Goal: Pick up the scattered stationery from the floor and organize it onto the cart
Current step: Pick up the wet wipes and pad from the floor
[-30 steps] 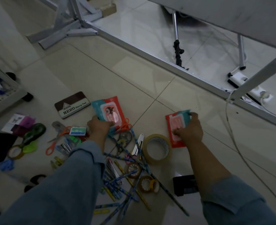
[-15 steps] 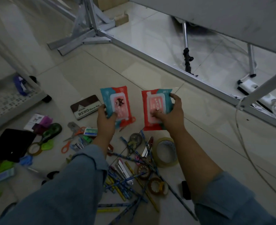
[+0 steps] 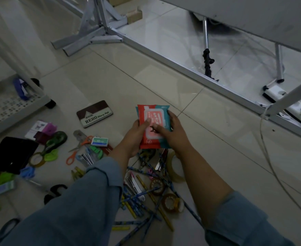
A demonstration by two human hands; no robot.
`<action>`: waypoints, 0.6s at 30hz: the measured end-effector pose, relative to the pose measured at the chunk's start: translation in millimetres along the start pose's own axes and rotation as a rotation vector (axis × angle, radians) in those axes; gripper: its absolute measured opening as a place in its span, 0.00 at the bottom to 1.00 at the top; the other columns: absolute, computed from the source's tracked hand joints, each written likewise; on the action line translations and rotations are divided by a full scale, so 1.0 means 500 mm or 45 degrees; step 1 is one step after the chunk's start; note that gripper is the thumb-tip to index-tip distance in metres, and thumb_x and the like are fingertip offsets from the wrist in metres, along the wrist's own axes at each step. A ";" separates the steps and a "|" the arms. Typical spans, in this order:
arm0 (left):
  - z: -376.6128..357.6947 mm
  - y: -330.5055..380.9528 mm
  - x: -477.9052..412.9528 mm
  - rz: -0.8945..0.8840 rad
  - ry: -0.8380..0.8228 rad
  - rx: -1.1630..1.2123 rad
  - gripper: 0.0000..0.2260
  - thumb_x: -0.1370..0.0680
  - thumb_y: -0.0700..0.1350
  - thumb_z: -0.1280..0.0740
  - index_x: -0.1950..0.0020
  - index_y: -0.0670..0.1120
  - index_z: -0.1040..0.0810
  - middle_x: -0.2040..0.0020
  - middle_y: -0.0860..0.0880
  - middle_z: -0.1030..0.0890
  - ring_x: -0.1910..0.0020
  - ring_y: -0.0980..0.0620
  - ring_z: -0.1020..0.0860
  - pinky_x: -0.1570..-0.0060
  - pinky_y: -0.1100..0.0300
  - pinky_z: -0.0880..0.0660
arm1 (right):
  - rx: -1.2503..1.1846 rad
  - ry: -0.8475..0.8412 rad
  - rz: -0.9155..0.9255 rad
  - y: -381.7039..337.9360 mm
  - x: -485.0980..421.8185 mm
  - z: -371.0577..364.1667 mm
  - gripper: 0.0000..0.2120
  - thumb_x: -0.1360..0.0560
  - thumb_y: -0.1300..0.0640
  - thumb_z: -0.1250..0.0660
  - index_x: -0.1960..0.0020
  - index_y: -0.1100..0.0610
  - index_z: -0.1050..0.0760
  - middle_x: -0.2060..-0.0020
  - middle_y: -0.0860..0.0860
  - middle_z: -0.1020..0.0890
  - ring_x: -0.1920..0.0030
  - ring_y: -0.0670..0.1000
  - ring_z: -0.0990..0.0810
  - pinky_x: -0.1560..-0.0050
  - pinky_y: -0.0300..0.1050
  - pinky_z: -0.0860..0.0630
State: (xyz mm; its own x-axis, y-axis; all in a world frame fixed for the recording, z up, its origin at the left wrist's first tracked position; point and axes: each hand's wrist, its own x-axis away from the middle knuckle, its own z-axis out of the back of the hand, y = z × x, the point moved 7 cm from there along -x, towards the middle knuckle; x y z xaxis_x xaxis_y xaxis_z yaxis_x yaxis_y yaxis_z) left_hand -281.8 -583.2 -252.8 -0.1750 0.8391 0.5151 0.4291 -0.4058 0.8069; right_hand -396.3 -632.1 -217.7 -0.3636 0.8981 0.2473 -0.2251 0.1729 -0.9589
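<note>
The tiled floor point(image 3: 110, 82) carries a stamp pad point(image 3: 94, 114), orange scissors point(image 3: 78, 147), tape rolls point(image 3: 164, 203) and scattered pencils point(image 3: 133, 213).

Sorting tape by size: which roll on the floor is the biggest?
The pale, wide roll beside the right forearm. The brownish rolls lying among the pencils nearby are clearly smaller.

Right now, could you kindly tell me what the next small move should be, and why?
Probably swing the stacked packs left onto the cart shelf: the left hand and right hand hold them together, clear of the floor.
</note>
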 end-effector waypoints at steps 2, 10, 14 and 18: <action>0.005 -0.002 -0.009 0.008 0.009 0.018 0.21 0.20 0.52 0.41 0.30 0.46 0.35 0.38 0.42 0.22 0.46 0.42 0.20 0.49 0.47 0.21 | -0.025 0.001 -0.080 0.013 -0.009 0.004 0.36 0.28 0.50 0.30 0.27 0.49 0.44 0.35 0.50 0.30 0.45 0.47 0.23 0.53 0.33 0.23; -0.008 0.125 0.079 0.127 0.134 0.134 0.22 0.22 0.56 0.38 0.33 0.46 0.31 0.43 0.42 0.20 0.48 0.42 0.19 0.48 0.45 0.22 | 0.030 -0.048 -0.223 -0.160 0.027 0.000 0.11 0.29 0.50 0.29 0.49 0.52 0.24 0.53 0.51 0.17 0.59 0.45 0.18 0.63 0.32 0.22; -0.017 0.271 0.214 0.101 0.266 0.089 0.23 0.25 0.58 0.35 0.34 0.47 0.31 0.43 0.42 0.20 0.49 0.41 0.18 0.47 0.42 0.22 | 0.099 -0.118 -0.228 -0.336 0.081 -0.027 0.06 0.30 0.50 0.28 0.54 0.47 0.23 0.54 0.51 0.16 0.55 0.49 0.17 0.53 0.45 0.19; 0.028 0.408 0.372 0.057 0.460 0.222 0.25 0.26 0.58 0.34 0.34 0.47 0.30 0.44 0.41 0.19 0.50 0.40 0.18 0.48 0.41 0.22 | 0.077 -0.343 -0.238 -0.529 0.150 -0.111 0.06 0.28 0.54 0.29 0.53 0.48 0.24 0.58 0.48 0.17 0.64 0.40 0.17 0.64 0.33 0.21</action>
State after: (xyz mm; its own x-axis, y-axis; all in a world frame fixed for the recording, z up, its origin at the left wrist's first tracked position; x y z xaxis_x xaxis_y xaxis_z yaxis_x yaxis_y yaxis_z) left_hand -214.5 -505.1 3.8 -0.4397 0.6278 0.6423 0.5822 -0.3454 0.7361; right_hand -313.8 -587.8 46.6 -0.5348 0.7128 0.4538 -0.3610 0.2928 -0.8854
